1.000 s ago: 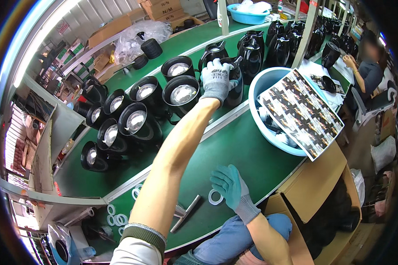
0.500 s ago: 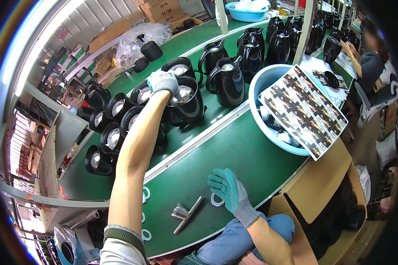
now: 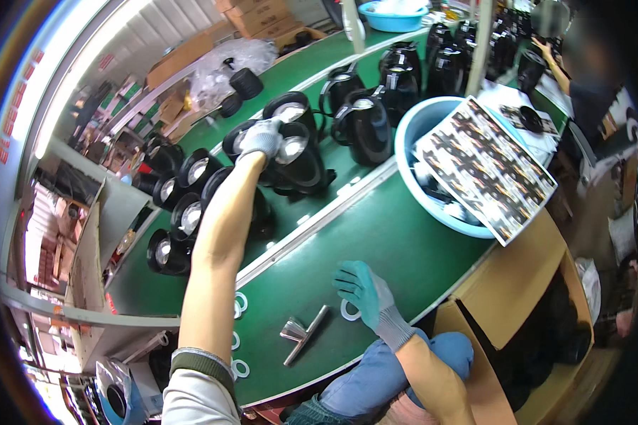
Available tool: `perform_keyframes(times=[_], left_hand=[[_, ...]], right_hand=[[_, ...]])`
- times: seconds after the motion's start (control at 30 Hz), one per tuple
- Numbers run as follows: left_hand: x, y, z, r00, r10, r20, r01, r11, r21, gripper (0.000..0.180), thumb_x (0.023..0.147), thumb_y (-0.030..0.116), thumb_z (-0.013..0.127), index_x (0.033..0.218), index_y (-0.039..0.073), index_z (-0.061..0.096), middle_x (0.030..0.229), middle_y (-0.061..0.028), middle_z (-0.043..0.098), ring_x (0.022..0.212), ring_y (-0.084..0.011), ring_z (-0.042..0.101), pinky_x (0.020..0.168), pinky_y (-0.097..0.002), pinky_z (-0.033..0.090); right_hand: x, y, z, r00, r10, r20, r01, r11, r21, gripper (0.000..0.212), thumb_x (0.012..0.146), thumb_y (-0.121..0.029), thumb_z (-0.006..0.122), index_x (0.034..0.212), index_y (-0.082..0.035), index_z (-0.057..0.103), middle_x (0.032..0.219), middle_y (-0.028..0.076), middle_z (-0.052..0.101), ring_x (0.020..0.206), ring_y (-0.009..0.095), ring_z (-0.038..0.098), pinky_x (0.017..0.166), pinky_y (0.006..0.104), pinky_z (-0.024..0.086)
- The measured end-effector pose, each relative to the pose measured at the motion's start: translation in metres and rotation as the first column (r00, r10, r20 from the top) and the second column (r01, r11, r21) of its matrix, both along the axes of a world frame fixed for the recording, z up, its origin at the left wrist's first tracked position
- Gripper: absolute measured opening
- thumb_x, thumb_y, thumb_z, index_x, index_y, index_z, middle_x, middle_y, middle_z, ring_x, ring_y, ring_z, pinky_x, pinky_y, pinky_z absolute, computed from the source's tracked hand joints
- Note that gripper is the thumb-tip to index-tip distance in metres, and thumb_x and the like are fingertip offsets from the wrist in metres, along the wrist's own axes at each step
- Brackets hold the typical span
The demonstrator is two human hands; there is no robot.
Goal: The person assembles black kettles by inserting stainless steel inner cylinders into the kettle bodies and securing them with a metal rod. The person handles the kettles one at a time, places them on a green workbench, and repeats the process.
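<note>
My left hand (image 3: pixel 261 139), in a pale grey glove, reaches over a group of black jugs with bright silvery insides. It rests at the rims between a black jug (image 3: pixel 301 164) and its neighbour; its fingers are blurred and partly hidden, so their grip does not show. Gloved in grey and teal, my right hand (image 3: pixel 365 294) hovers over the green table (image 3: pixel 298 283) with its fingers stretched and nothing in them. Beside it lies a white ring (image 3: pixel 348 310). Left of that is a shiny metal T-shaped piece (image 3: pixel 306 334) with a flared stub.
Several white rings (image 3: pixel 240 368) lie near my left forearm. A blue basin (image 3: pixel 404 152) holds parts under a printed sheet (image 3: pixel 485 170). More black jugs with handles (image 3: pixel 365 127) stand behind the metal rail (image 3: pixel 319 219). An opened carton (image 3: pixel 510 297) sits at the right, and a co-worker (image 3: pixel 595 85) beyond.
The whole view has shifted slightly. My left hand stays at the jug rims, and my right hand remains stretched out above the table.
</note>
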State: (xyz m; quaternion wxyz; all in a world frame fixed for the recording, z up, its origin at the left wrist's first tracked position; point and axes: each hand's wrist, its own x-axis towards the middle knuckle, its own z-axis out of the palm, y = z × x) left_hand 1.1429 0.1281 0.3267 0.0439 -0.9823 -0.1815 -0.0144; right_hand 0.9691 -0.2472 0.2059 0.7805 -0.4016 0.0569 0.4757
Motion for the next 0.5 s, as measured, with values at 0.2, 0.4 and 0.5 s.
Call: perform_keyframes(times=[0.2,0.4,0.5], left_hand=[[-0.031,-0.002,-0.003,0.980,-0.107,0.169,0.111,0.994,-0.012,0.031,0.086,0.017,0.068,0.115,0.008,0.067,0.110,-0.0243,0.072,0.105,-0.0413,0.069,0.093,-0.0482,0.054],[-0.049,-0.100,0.060,0.975,-0.194,0.106,0.199,0.979,-0.039,0.030,0.083,0.020,0.072,0.111,0.008,0.074,0.104,-0.0214,0.074,0.102,-0.0384,0.071,0.090,-0.0456,0.055],[-0.058,-0.110,0.057,0.972,-0.219,0.087,0.218,0.976,0.019,0.030,0.083,0.025,0.071,0.104,0.005,0.076,0.101,-0.0232,0.074,0.100,-0.0384,0.072,0.091,-0.0468,0.056]], right_hand=[[0.000,0.004,-0.005,0.999,-0.028,0.038,0.026,0.998,0.054,0.053,0.109,-0.045,0.046,0.143,-0.004,0.056,0.127,0.009,0.066,0.108,0.019,0.065,0.099,0.0358,0.051],[0.002,-0.004,-0.011,0.989,-0.123,0.079,0.124,0.992,-0.010,0.051,0.107,-0.042,0.055,0.140,-0.003,0.058,0.127,0.012,0.069,0.111,0.021,0.068,0.098,0.0348,0.053],[0.002,-0.004,-0.009,0.995,-0.036,0.088,0.034,0.999,0.021,0.062,0.106,-0.050,0.051,0.150,-0.006,0.049,0.139,0.013,0.060,0.119,0.023,0.063,0.105,0.0398,0.048]])
